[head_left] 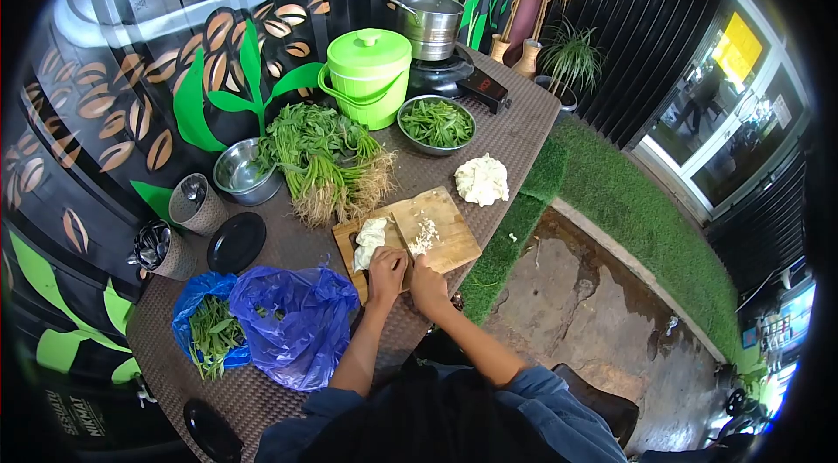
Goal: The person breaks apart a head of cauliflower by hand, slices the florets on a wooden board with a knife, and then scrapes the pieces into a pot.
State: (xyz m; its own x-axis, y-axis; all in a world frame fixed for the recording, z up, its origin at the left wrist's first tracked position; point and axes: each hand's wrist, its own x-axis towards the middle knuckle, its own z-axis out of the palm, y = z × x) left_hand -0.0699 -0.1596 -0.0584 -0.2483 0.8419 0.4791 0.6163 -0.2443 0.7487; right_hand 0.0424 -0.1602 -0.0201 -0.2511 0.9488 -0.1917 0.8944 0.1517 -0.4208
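On the cutting board [456, 246], the left hand's [387, 275] fingers bunch against a white vegetable piece [370, 238]; the right hand's [429, 288] fingers wrap a knife [403, 231]. Chopped bits [425, 236] lie on the board's right half, rooted greens [327, 166] behind the board.
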